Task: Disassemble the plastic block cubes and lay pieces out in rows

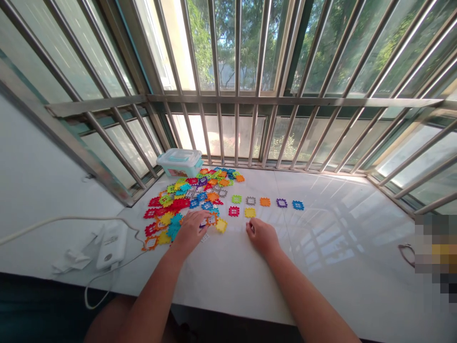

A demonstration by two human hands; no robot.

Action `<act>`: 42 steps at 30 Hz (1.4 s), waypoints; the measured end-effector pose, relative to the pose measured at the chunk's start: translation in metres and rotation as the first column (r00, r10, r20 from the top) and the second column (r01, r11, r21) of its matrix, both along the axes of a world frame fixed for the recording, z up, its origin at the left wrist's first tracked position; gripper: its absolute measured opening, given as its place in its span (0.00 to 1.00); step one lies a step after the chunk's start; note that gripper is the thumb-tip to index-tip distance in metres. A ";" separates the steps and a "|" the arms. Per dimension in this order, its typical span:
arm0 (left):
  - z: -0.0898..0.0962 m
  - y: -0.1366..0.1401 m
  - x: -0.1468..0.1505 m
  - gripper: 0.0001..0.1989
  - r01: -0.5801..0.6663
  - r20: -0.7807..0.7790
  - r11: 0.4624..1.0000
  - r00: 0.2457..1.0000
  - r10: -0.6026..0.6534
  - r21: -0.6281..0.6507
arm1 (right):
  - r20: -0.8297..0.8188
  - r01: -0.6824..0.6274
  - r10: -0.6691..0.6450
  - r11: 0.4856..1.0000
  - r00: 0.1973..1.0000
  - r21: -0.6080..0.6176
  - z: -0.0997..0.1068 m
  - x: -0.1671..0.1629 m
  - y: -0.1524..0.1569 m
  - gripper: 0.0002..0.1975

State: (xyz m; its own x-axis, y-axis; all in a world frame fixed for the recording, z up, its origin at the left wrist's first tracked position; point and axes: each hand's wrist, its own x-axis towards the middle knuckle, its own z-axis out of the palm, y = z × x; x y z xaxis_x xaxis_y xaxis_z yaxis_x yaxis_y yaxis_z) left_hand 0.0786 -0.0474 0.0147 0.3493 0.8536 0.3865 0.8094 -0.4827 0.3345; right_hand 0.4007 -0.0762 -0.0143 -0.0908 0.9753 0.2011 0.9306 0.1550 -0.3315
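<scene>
My left hand (193, 231) is at the front right edge of a pile of colourful square plastic interlocking tiles (180, 204). Its thumb and fingers are closed on an orange interlocking tile (212, 219), with a purple piece partly hidden under the fingers. A yellow tile (221, 225) lies just right of that hand. My right hand (263, 237) rests on the table as a loose fist with nothing visible in it. Just beyond its knuckles is another yellow tile (250, 213), beside a red tile (233, 211).
Behind these, a spaced row has green (236, 199), grey (251, 201), orange (264, 202), purple (282, 203) and blue tiles (298, 205). A lidded plastic box (181, 162) stands behind the pile. At left are a white power bank (112, 244), cable and crumpled tissue (73, 257). Metal window bars (237, 133) border the white tabletop.
</scene>
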 end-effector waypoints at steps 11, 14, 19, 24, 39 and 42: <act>-0.028 -0.020 0.095 0.20 0.193 0.056 0.981 0.980 -0.192 -0.018 | -0.142 -0.073 0.074 0.997 0.987 0.018 0.001 0.003 -0.005 0.19; -0.036 -0.025 0.116 0.20 0.215 0.029 0.976 0.976 -0.215 0.010 | -0.105 -0.063 0.059 0.997 0.993 -0.039 0.001 0.003 -0.003 0.18; -0.039 -0.035 0.123 0.16 0.077 0.017 0.994 0.997 -0.078 0.073 | -0.035 0.052 -0.054 0.997 0.998 -0.065 0.000 0.001 0.000 0.13; -0.036 -0.039 0.115 0.05 -0.049 -0.018 0.999 0.999 0.049 0.009 | -0.049 0.136 -0.134 0.990 0.990 0.039 -0.001 0.000 0.000 0.13; -0.032 -0.041 0.115 0.06 -0.208 0.007 0.977 0.978 0.208 0.036 | 0.100 0.526 -0.547 0.832 0.831 0.177 0.001 -0.005 0.000 0.12; -0.033 -0.041 0.115 0.06 -0.209 0.017 0.977 0.978 0.209 0.038 | 0.072 0.517 -0.532 0.841 0.844 0.160 0.000 -0.004 0.001 0.16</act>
